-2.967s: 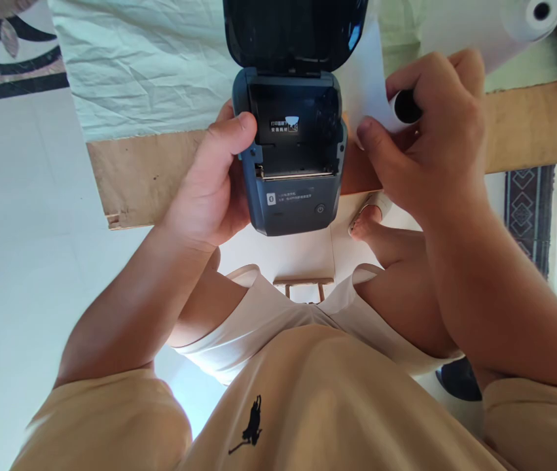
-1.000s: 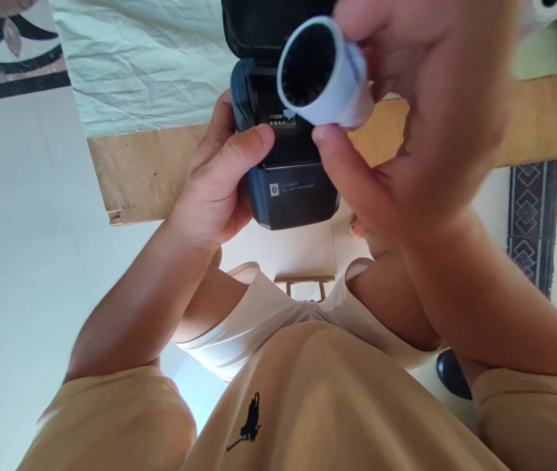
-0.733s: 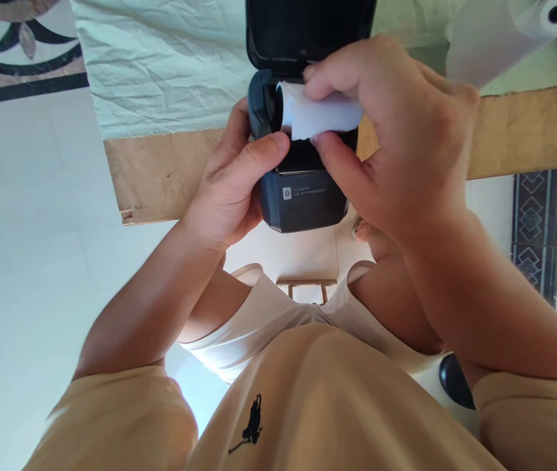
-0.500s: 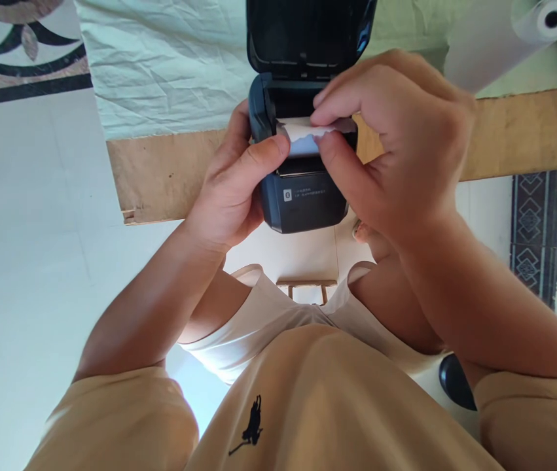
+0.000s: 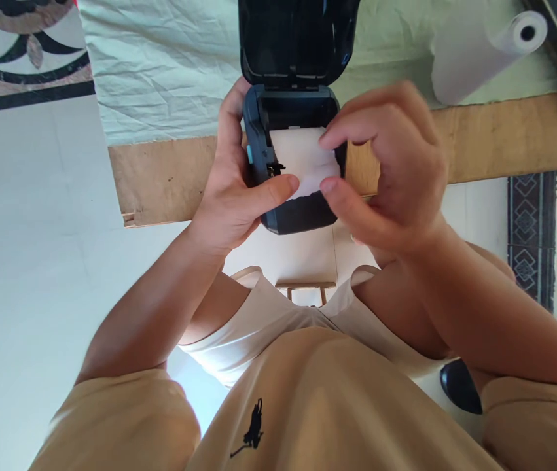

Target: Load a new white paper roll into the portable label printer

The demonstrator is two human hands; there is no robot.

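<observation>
The left hand [image 5: 236,196] comes up from the lower left with the forearm bent at the elbow, and wraps the left side of a small dark blue plastic label printer [image 5: 294,157]; its fingers lie behind the casing and its thumb presses across the front, the tip resting on the lower left corner of a white strip of paper [image 5: 304,160]. The printer sits at the edge of a bare plywood tabletop [image 5: 160,176], its glossy black hinged lid [image 5: 298,39] standing open above the paper bay; the strip lies in that bay and runs down over the front lip. The right hand [image 5: 391,170] reaches in from the right, wrist cocked, forefinger and thumb curled toward each other and pinching the strip's right edge; the other fingers are loosely bent behind. A large white paper roll [image 5: 484,55] lies on a crumpled pale green cloth [image 5: 160,65], well apart from both hands.
</observation>
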